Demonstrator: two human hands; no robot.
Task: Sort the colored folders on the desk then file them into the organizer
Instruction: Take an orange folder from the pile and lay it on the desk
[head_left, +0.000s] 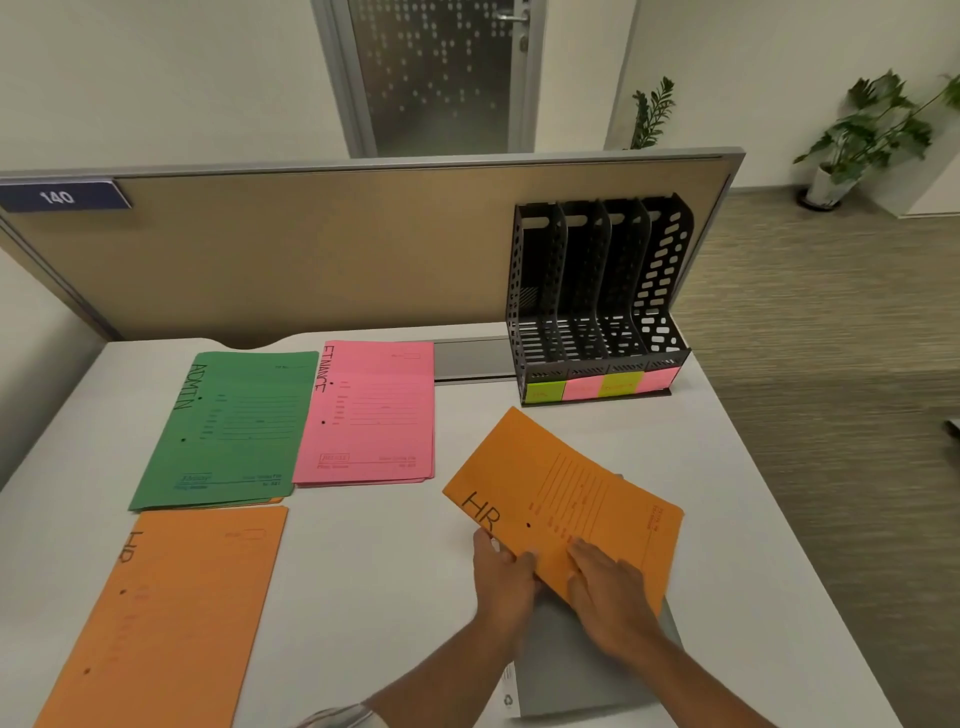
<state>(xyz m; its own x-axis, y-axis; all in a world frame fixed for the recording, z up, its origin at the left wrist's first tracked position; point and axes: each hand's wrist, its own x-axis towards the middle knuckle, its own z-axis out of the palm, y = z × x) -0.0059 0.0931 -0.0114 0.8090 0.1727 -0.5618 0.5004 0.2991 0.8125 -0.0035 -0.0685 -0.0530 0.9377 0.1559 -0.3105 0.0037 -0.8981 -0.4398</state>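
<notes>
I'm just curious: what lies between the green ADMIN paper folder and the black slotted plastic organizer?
The head view shows the pink FINANCE paper folder flat on the white desk.

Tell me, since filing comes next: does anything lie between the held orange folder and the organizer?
Nothing visible does. The orange folder, gripped by the left hand with the right hand resting on it, faces only bare desk up to the organizer.

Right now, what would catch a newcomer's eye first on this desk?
The tilted orange HR folder at centre right, gripped at its near edge by the left hand with the right hand flat on it. Then the green ADMIN folder and pink FINANCE folder side by side at back left, and the black organizer, empty, at back right.
</notes>
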